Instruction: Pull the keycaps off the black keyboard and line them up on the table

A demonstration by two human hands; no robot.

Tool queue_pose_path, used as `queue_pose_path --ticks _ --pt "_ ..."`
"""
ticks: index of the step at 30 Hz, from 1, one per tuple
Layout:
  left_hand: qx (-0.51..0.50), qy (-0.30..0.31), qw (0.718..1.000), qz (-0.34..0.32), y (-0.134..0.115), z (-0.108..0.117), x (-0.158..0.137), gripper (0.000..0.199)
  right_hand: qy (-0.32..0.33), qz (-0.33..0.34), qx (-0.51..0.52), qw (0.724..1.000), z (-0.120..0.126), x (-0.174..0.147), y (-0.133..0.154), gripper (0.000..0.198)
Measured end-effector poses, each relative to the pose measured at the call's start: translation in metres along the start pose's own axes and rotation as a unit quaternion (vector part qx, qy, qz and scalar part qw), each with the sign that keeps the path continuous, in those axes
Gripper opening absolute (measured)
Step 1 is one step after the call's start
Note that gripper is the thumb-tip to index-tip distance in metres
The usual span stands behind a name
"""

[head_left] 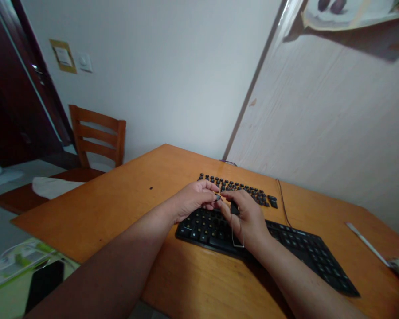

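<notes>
A black keyboard (224, 245) lies on the wooden table, many of its keys off on the left part, where small round mounts show. Over it, my left hand (199, 197) pinches a small dark keycap (218, 197) between thumb and fingers. My right hand (248, 217) is close beside it, thumb and index finger near the keycap. Tucked in the right palm is a wire keycap puller (234, 208), its dark handle partly hidden and its thin wire hanging down over the wrist side. Loose black keycaps (231, 182) stand in rows behind the keyboard.
One small dark piece (150, 188) lies apart on the table (126, 199). A thin cable (282, 199) runs behind the keyboard. At right is a white-handled brush (367, 243). A chair (98, 135) stands at left, and a dark phone-like slab (44, 283) lies lower left.
</notes>
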State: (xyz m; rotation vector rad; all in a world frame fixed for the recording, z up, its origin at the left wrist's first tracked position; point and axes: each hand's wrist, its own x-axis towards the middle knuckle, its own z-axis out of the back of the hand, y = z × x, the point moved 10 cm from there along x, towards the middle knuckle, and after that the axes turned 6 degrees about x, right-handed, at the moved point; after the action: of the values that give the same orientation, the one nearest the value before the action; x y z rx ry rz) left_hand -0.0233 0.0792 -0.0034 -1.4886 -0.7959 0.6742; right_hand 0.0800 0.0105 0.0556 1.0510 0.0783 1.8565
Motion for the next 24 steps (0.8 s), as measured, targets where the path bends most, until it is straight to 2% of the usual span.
queue_pose_path --ticks 8,11,17,21,24 --pt "0.001 0.014 1.0 -0.005 0.001 -0.003 0.0 0.034 0.028 -0.001 -0.092 0.995 -0.002 0.001 0.006 0.021" --pt "-0.001 0.001 1.0 -0.005 0.0 0.0 0.0 0.034 0.027 -0.004 -0.11 0.994 0.0 0.003 0.002 0.022" --pt "-0.017 -0.135 0.99 -0.044 -0.009 0.039 0.002 0.027 0.025 -0.063 -0.173 0.983 0.01 0.01 -0.034 0.023" --pt "0.006 -0.211 0.976 -0.049 -0.013 0.06 -0.002 0.024 0.07 -0.097 -0.215 0.969 0.002 0.014 -0.052 0.025" --pt "0.033 -0.233 0.971 -0.042 -0.012 0.064 -0.004 0.024 0.11 -0.11 -0.234 0.96 -0.008 0.017 -0.059 0.024"
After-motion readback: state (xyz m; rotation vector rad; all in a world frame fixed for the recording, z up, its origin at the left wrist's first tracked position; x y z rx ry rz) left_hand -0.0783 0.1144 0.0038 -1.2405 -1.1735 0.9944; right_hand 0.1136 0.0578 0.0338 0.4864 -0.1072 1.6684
